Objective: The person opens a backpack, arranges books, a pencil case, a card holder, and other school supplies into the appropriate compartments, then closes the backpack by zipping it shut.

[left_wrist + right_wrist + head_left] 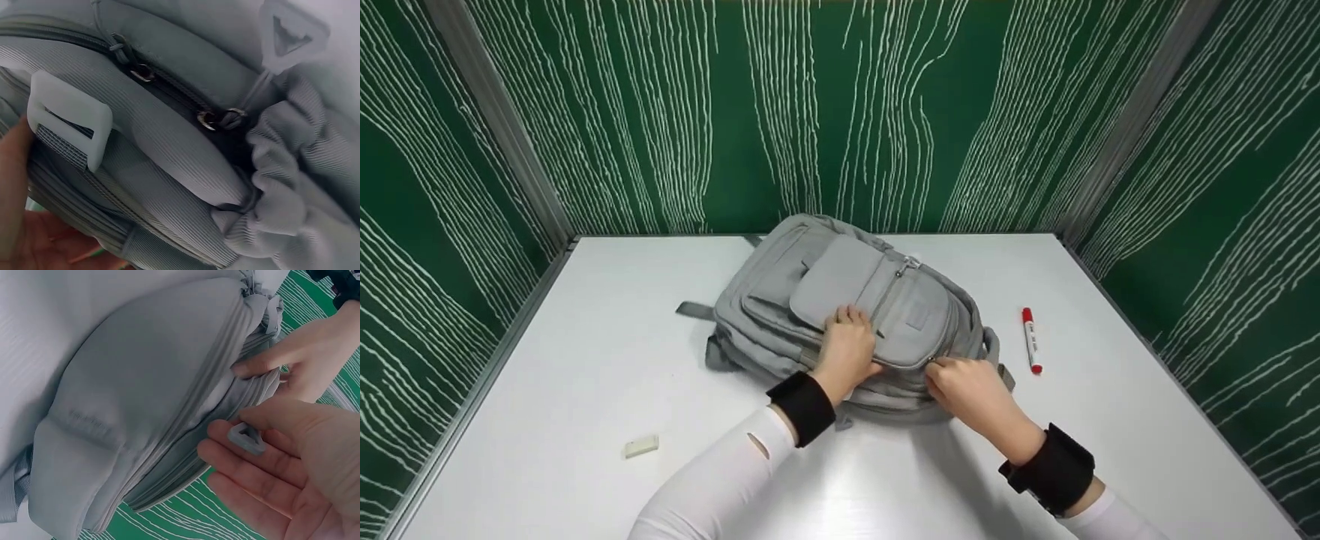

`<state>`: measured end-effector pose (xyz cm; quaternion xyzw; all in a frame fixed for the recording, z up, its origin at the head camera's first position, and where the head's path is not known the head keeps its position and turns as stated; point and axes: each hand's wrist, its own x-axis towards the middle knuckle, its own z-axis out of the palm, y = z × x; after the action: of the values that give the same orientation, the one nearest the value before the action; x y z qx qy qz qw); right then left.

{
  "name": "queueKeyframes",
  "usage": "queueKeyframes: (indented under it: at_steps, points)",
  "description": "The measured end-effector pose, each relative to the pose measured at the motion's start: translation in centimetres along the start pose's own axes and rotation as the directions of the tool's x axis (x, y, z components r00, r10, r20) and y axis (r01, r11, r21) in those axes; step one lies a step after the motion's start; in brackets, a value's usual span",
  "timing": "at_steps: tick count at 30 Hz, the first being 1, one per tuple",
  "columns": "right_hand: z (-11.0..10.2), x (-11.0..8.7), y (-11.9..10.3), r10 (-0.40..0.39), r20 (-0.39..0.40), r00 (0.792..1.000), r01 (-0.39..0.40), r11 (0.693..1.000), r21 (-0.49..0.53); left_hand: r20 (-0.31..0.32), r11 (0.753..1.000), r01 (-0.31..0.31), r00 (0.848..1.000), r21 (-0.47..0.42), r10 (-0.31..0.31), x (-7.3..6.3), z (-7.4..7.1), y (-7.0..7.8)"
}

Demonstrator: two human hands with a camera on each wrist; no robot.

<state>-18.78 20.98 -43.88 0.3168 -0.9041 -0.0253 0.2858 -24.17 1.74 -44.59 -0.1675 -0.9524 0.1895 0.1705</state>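
A grey backpack [840, 277] lies slantwise on the white table, its front pocket facing up. My left hand [849, 346] grips the edge of the front pocket, fingers over its face and thumb along its side. At the pocket's lower right rim is my right hand [971, 390]. In the right wrist view its thumb and forefinger pinch a grey loop-shaped zipper pull [247, 440], the other fingers loosely extended. The left wrist view shows a pale plastic strap buckle [101, 135] and a triangular zipper pull [295, 39] on the bag's side.
On the white table [585, 360], a red-capped marker [1032, 341] lies right of the backpack. A small whitish block [641, 446] lies front left. Green panels with white wavy lines [847, 112] stand behind and at both sides.
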Motion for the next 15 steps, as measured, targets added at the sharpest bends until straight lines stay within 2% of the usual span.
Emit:
queueKeyframes:
  at_steps: [5,8,10,12,14,15]
  points:
    - [-0.1,0.0,-0.2,0.005,-0.007,1.000,-0.005,1.000,0.017,0.073,0.997,0.055,0.996,0.060,-0.059,0.6,-1.3,2.3]
    - [-0.1,-0.1,-0.2,0.016,0.012,1.000,-0.016,0.999,0.035,0.072,0.997,0.044,0.996,0.063,-0.048,0.7,-1.3,2.6]
    - [-0.1,-0.2,-0.2,0.024,0.023,0.999,-0.025,0.999,0.039,0.020,0.998,0.016,1.000,0.061,-0.017,0.5,-0.8,1.9]
    - [0.0,-0.2,-0.2,0.026,0.031,0.999,-0.027,0.999,0.040,-0.029,0.999,-0.032,0.999,0.026,0.033,0.2,-0.1,0.6]
    - [0.0,-0.3,-0.1,0.025,0.032,0.999,-0.026,0.999,0.038,-0.078,0.992,-0.101,0.992,-0.076,0.095,-0.2,0.8,-1.2]
    - [0.0,-0.2,-0.1,0.024,0.030,0.999,-0.025,0.999,0.038,-0.099,0.981,-0.143,0.987,-0.133,0.131,-0.3,1.3,-2.2]
